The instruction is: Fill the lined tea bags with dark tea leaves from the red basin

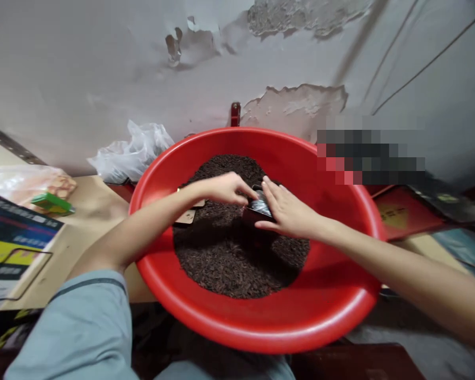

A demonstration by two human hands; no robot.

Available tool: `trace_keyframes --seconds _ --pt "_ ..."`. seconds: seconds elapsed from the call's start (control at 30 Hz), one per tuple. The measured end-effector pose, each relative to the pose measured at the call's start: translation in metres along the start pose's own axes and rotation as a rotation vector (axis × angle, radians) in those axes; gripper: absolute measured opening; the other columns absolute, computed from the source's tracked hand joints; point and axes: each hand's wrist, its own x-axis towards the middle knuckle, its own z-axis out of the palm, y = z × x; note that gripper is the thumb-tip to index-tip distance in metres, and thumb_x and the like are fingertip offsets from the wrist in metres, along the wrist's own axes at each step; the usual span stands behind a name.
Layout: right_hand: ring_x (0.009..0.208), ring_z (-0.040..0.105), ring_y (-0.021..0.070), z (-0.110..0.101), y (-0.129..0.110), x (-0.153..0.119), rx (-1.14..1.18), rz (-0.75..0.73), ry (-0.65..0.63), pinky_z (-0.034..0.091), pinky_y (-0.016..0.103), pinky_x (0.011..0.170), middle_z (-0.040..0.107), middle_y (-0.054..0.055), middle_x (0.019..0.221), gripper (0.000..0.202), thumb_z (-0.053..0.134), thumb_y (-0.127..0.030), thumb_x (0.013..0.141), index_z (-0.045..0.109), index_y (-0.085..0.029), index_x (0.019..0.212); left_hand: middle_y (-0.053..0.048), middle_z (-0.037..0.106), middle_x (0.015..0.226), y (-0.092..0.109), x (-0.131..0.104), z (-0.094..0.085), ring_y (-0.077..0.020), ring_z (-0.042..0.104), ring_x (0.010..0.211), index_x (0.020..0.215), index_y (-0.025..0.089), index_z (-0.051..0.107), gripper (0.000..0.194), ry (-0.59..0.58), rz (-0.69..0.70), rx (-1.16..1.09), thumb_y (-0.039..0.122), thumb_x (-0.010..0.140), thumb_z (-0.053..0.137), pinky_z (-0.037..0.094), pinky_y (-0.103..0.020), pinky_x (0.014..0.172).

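A small dark box (257, 215) with a clear plastic bag (261, 203) in its open top stands among brown dried flakes (229, 269) in a large red basin (269, 330). From the left, my left hand (231, 189) reaches over the flakes; its index finger stretches to the plastic, the others are bent. My right hand (287, 211) lies along the box's right side with fingers straight and thumb apart, across the near edge. The box's lower part is hidden in shadow. Left of it, light tan card-like pieces (187, 216) rest on the flakes.
A pale tabletop (91, 221) extends to the left, with a printed box (11, 237), a small green box (51, 203) and a plastic bag (132, 153). Behind the basin rises a peeling wall (206, 89). A red surface (399, 211) shows at right.
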Motion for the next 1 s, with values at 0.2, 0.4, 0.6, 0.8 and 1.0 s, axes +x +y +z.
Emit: trace_keyframes --seconds 0.2,0.4,0.6,0.8,1.0 --pt "0.161 0.014 0.0491 0.005 0.005 0.004 -0.071 0.056 -0.028 0.019 0.073 0.126 0.011 0.033 0.172 0.112 0.037 -0.082 0.095 0.015 -0.001 0.169 -0.017 0.073 0.133 -0.078 -0.059 -0.025 -0.0323 0.067 0.124 0.138 0.010 0.068 0.064 -0.205 -0.742 0.344 0.025 0.077 0.078 0.050 -0.036 0.107" --pt "0.162 0.009 0.0442 0.008 0.002 0.006 -0.077 0.037 0.001 0.020 0.065 0.129 0.005 0.027 0.174 0.102 0.036 -0.073 0.099 0.017 -0.002 0.169 -0.025 0.012 0.177 -0.085 -0.067 0.038 -0.0410 0.020 0.162 0.171 0.014 0.010 0.135 -0.246 -0.803 0.352 0.061 0.071 0.087 0.034 -0.057 0.124" --pt "0.163 0.004 0.0385 0.003 0.016 0.005 0.080 0.008 -0.034 0.014 0.061 0.132 0.003 0.022 0.175 0.093 0.036 -0.064 0.103 0.012 -0.005 0.170 -0.026 0.036 0.165 -0.076 -0.058 0.047 -0.0391 0.045 0.147 0.164 0.015 0.032 0.110 -0.191 -0.827 0.442 0.052 0.076 0.086 0.050 -0.048 0.111" --pt "0.163 0.003 0.0324 0.002 0.042 0.004 0.250 -0.101 -0.056 0.019 0.065 0.130 0.009 0.015 0.176 0.065 0.030 -0.034 0.108 0.025 -0.015 0.169 -0.026 0.050 0.148 -0.067 -0.056 0.036 -0.0407 0.052 0.136 0.154 0.013 0.045 0.088 -0.170 -0.782 0.494 0.040 0.078 0.080 0.054 -0.047 0.103" --pt "0.157 0.035 0.0371 -0.012 0.021 -0.030 -0.010 -0.211 0.100 0.034 0.069 0.123 0.038 0.026 0.165 0.055 0.034 -0.017 0.105 0.050 -0.004 0.156 -0.019 0.055 0.134 -0.061 -0.074 -0.022 -0.0354 0.059 0.126 0.138 0.015 0.061 0.067 0.229 -0.781 0.379 0.044 0.080 0.077 0.050 -0.047 0.111"
